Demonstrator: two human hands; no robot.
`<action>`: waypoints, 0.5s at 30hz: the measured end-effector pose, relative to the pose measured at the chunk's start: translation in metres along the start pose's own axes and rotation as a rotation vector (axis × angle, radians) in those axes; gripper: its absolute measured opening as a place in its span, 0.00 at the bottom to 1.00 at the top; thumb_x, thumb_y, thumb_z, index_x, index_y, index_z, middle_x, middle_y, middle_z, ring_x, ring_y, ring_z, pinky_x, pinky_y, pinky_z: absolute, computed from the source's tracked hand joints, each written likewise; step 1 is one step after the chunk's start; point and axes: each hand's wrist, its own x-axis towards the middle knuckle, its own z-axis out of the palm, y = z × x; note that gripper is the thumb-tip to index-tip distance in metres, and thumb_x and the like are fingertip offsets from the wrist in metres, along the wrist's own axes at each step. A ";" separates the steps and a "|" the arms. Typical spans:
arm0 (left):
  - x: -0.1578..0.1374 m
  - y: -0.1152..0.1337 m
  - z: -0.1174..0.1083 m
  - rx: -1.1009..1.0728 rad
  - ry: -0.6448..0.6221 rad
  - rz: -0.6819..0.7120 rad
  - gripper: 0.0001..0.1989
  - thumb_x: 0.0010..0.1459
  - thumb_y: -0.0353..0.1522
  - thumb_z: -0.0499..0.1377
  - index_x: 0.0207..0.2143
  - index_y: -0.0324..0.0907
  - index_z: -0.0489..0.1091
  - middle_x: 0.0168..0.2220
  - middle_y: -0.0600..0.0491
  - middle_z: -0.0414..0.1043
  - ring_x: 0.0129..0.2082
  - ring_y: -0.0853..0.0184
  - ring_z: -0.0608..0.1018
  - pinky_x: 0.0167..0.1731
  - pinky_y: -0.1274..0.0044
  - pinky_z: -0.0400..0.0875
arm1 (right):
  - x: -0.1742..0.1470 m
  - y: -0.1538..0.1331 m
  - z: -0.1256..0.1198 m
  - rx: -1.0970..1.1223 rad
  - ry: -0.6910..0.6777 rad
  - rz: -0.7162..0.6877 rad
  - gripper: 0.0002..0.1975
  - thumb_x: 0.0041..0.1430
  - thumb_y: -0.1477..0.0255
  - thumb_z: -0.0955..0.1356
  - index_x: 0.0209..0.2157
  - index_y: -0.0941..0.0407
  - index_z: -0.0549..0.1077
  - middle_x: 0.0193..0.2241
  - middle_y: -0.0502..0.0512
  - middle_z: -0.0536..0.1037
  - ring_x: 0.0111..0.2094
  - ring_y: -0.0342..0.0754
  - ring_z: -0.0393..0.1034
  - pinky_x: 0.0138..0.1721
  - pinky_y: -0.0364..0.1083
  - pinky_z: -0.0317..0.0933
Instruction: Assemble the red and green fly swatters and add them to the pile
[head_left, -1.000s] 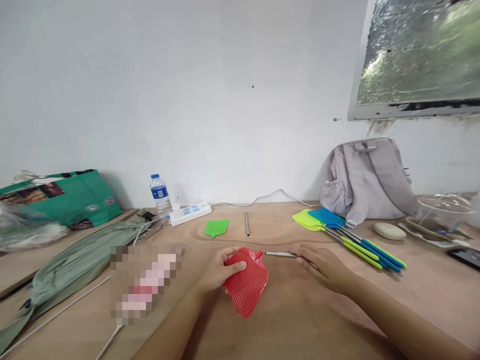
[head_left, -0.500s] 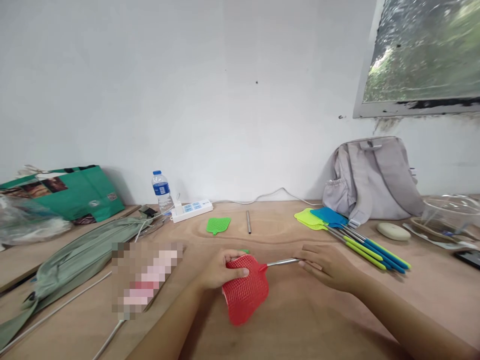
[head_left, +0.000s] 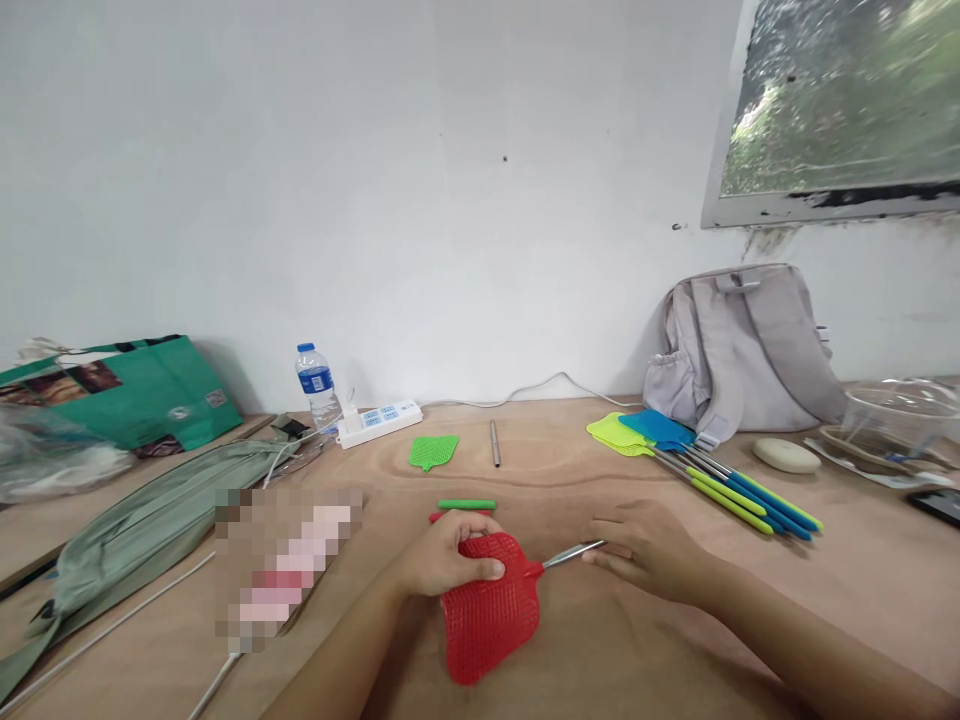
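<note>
Presently, left hand [head_left: 457, 558] pinches red swatter head [head_left: 495, 625] toward the near edge of the surface [head_left: 547, 485]; right hand [head_left: 649, 548], loosely closed, grips metal rod [head_left: 566, 557] meeting the head's neck.

Red swatter head [head_left: 495, 610] touching rod [head_left: 566, 557]

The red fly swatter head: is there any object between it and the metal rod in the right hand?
Nothing visible stands there: the red fly swatter head in the left hand appears to meet the tip of the metal rod in the right hand. The green handle lies beyond, out of that line.
</note>
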 end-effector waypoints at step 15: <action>0.006 -0.016 -0.038 0.076 0.869 0.398 0.04 0.47 0.31 0.49 0.23 0.42 0.61 0.23 0.56 0.62 0.24 0.69 0.67 0.29 0.77 0.61 | 0.005 0.019 0.020 0.465 0.259 0.326 0.16 0.56 0.58 0.59 0.29 0.54 0.71 0.25 0.51 0.74 0.29 0.47 0.67 0.30 0.44 0.57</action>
